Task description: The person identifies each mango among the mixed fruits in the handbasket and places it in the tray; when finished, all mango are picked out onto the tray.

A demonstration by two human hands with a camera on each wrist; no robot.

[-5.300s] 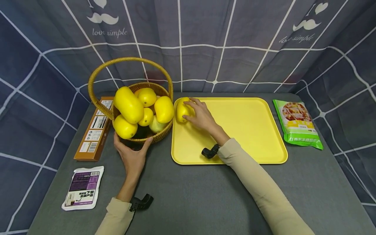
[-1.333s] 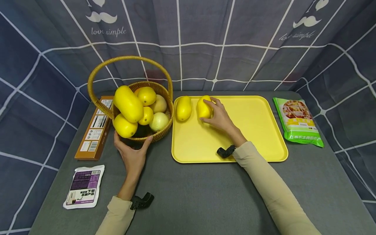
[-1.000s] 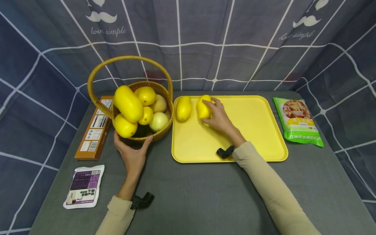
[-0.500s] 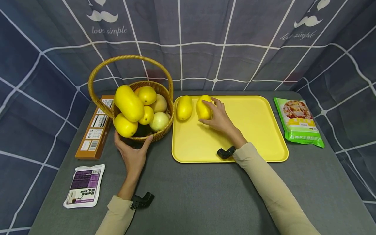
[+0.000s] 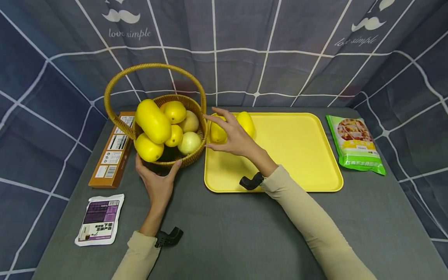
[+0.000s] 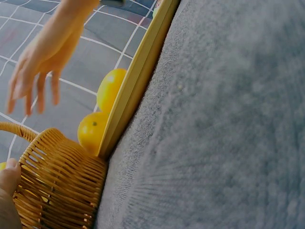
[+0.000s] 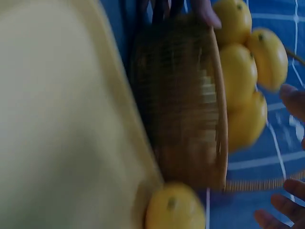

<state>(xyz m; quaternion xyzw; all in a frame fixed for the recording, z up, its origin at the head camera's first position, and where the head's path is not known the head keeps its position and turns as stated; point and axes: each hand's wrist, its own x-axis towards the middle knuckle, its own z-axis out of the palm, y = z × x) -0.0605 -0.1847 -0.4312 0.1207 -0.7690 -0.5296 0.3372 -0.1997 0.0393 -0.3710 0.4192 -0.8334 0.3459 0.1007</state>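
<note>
My left hand (image 5: 155,186) holds the front of the wicker basket (image 5: 191,158), its thumb up at the rim; in the left wrist view the thumb rests on the woven wall (image 6: 62,186). Large yellow mango-like fruits (image 5: 153,120), smaller yellow ones (image 5: 175,111), a beige round fruit (image 5: 190,122) and a pale green one (image 5: 189,143) fill the basket. My right hand (image 5: 236,138) hovers, fingers spread and holding nothing, beside the basket's right rim. Beneath it two yellow mangoes (image 5: 247,122) lie at the left end of the yellow tray (image 5: 287,155), partly hidden by the hand.
Left of the basket lies a brown box (image 5: 111,155) with white labels. A white and purple pouch (image 5: 99,220) is nearer the front left. At the tray's right sits a green food packet (image 5: 357,146). The tall basket handle (image 5: 154,67) arches over the fruit.
A second mango has gone from the basket to the tray beside the first. My right hand has let go of it and moved left toward the basket. My left hand stays put.
</note>
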